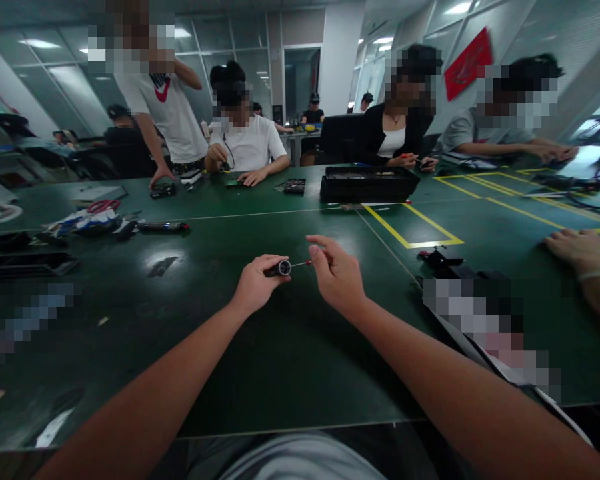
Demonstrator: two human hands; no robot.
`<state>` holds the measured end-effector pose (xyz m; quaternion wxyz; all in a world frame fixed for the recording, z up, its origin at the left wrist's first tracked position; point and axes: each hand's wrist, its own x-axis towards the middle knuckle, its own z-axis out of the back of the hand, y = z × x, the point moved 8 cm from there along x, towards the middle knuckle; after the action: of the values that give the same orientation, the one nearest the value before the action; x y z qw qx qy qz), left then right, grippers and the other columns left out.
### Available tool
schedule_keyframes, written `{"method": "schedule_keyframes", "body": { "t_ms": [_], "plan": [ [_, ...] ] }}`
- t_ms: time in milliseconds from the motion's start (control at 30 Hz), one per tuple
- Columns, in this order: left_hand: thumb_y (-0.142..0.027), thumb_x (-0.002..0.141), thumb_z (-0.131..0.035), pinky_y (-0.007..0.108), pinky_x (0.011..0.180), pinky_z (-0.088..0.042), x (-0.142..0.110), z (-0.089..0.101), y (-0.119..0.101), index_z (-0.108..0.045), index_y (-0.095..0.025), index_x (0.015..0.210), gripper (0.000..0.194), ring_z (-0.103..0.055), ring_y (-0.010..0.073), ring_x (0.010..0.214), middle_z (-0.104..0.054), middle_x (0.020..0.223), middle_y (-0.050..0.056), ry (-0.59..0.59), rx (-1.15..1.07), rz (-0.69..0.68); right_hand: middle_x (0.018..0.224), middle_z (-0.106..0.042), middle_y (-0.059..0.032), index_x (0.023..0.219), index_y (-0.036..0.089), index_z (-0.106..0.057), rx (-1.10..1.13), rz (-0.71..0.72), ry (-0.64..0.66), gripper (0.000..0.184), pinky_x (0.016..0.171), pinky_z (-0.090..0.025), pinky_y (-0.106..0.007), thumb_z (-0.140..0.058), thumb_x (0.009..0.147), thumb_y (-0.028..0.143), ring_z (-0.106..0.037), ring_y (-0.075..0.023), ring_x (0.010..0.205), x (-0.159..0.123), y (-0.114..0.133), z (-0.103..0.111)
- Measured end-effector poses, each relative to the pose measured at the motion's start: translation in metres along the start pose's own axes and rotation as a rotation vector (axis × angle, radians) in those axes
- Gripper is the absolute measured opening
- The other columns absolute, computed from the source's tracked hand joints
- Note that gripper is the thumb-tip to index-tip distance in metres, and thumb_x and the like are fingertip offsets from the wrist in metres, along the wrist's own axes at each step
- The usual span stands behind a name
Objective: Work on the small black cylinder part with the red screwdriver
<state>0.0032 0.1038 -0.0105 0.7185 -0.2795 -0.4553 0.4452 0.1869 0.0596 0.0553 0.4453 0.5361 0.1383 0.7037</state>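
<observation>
My left hand (257, 283) is closed around a short dark cylinder (285, 267), whose round, silver-rimmed end faces me. From the right, a slim screwdriver (300, 264) with a thin metal shaft and a red part reaches to the cylinder's rim. My right hand (337, 273) curls around the screwdriver's red end, thumb and fingers close together; the rest of its handle is hidden. I cannot tell whether the tip touches the cylinder. Both hands are above the green table (290, 360), near its middle.
A black open box (370, 187) stands ahead of my hands. Leftward lie a dark pen-like tool (163, 227) and red-handled scissors (103, 206). Black parts (443, 260) and a co-worker's hand (580, 250) are at right. Several people sit or stand across the table.
</observation>
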Motion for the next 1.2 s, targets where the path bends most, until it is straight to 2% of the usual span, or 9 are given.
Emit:
{"method": "schedule_keyframes", "body": {
  "t_ms": [200,400,567,667,767,967,1033,1133,1200],
  "plan": [
    [-0.015,0.072,-0.083,0.046,0.102,-0.052,0.0012,0.0033,0.0013,-0.077,-0.023,0.115,0.044,-0.067,0.0242,0.106,-0.071,0.115,0.007,-0.029,-0.114,0.019,0.073,-0.064,0.0013,0.126,0.02,-0.057,0.014,-0.005,-0.005,0.029,0.06,-0.042,-0.03,-0.046,0.101,0.03,-0.058,-0.0153,0.06,-0.0006,-0.0036,-0.0005],
    [-0.014,0.068,-0.084,0.045,0.101,-0.053,0.0023,0.002,-0.0015,-0.078,-0.021,0.109,0.042,-0.068,0.0229,0.102,-0.072,0.11,0.007,-0.024,-0.151,0.035,0.062,-0.057,0.0041,0.118,0.022,-0.062,0.034,-0.057,0.034,0.032,0.056,-0.041,-0.029,-0.041,0.104,0.041,-0.055,-0.0145,0.053,0.0003,-0.0015,-0.0007],
    [-0.013,0.067,-0.085,0.045,0.1,-0.053,0.0023,0.0022,-0.0003,-0.078,-0.021,0.108,0.042,-0.068,0.0226,0.101,-0.072,0.111,0.007,-0.028,-0.163,0.053,0.063,-0.059,0.0048,0.121,0.022,-0.056,0.023,-0.064,0.008,0.026,0.058,-0.041,-0.03,-0.047,0.101,0.034,-0.057,-0.0158,0.055,0.0008,-0.0034,-0.0014],
    [-0.014,0.067,-0.085,0.045,0.101,-0.053,0.0022,0.0028,0.0008,-0.078,-0.021,0.108,0.043,-0.068,0.023,0.102,-0.071,0.112,0.007,-0.028,-0.162,0.071,0.072,-0.064,0.002,0.117,0.022,-0.054,0.029,-0.041,-0.015,0.021,0.059,-0.042,-0.03,-0.051,0.099,0.033,-0.06,-0.0167,0.06,0.0008,-0.0031,-0.0007],
    [-0.015,0.067,-0.086,0.045,0.102,-0.053,0.0017,0.0032,0.0009,-0.078,-0.022,0.109,0.043,-0.068,0.0235,0.104,-0.071,0.111,0.007,-0.024,-0.16,0.072,0.084,-0.069,-0.0027,0.103,0.022,-0.057,0.025,0.017,-0.011,0.012,0.067,-0.046,-0.031,-0.049,0.099,0.031,-0.065,-0.0178,0.074,0.0019,0.0023,0.0005],
    [-0.017,0.067,-0.086,0.047,0.103,-0.052,0.0011,0.0033,0.0044,-0.079,-0.023,0.109,0.043,-0.067,0.025,0.107,-0.071,0.113,0.007,-0.019,-0.128,0.069,0.063,-0.06,0.0019,0.087,0.023,-0.064,-0.064,-0.003,0.065,0.033,0.056,-0.036,-0.029,-0.044,0.103,0.044,-0.055,-0.0145,0.056,0.0023,0.0018,-0.0031],
    [-0.018,0.067,-0.087,0.047,0.103,-0.052,0.0015,0.0034,0.0062,-0.079,-0.023,0.109,0.043,-0.067,0.025,0.106,-0.071,0.113,0.008,-0.021,-0.127,0.072,0.067,-0.063,0.0005,0.089,0.023,-0.065,-0.075,0.009,0.057,0.031,0.059,-0.038,-0.029,-0.044,0.103,0.041,-0.058,-0.0155,0.06,0.0018,0.002,-0.0032],
    [-0.019,0.068,-0.087,0.048,0.101,-0.053,0.0021,0.0052,0.008,-0.078,-0.022,0.11,0.043,-0.067,0.0253,0.106,-0.071,0.113,0.008,-0.035,-0.138,0.085,0.081,-0.068,-0.0024,0.105,0.022,-0.062,-0.063,0.031,0.043,0.022,0.065,-0.042,-0.031,-0.043,0.101,0.031,-0.062,-0.0179,0.069,0.0012,0.003,-0.0024],
    [-0.019,0.068,-0.086,0.048,0.101,-0.053,0.0021,0.0067,0.0075,-0.078,-0.022,0.11,0.043,-0.068,0.0255,0.106,-0.071,0.114,0.009,-0.043,-0.142,0.085,0.083,-0.068,-0.0027,0.111,0.022,-0.06,-0.047,0.033,0.049,0.021,0.067,-0.042,-0.032,-0.042,0.1,0.026,-0.061,-0.0186,0.071,0.001,0.0033,-0.0022]
  ]
}}
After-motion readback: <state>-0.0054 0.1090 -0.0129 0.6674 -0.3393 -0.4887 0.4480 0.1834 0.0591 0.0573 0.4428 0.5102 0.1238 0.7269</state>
